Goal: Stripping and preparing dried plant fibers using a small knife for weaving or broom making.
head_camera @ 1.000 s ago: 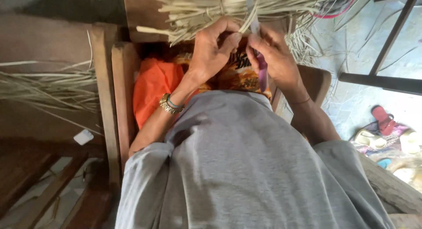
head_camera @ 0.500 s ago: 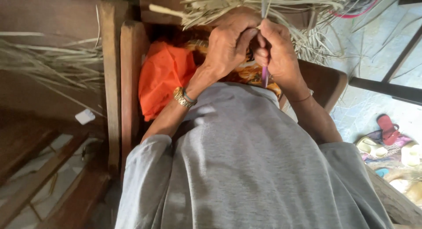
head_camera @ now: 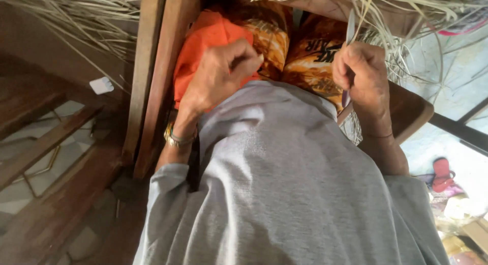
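I note the right hand (head_camera: 362, 74) closed around a knife (head_camera: 349, 33), blade up beside the straw (head_camera: 401, 16); the left hand (head_camera: 219, 74) curls shut, contents unclear. Risk as I judge it: the blade stands near the fingers; a slip would cut.

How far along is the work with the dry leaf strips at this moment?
Done: hard to tell, no finished strips show. In hand: the right hand grips a purple-handled knife, blade up, beside a thin strip; the left hand is closed over the orange cloth, whether it pinches a strip is unclear. Left: a loose bundle of strips above looks unworked.
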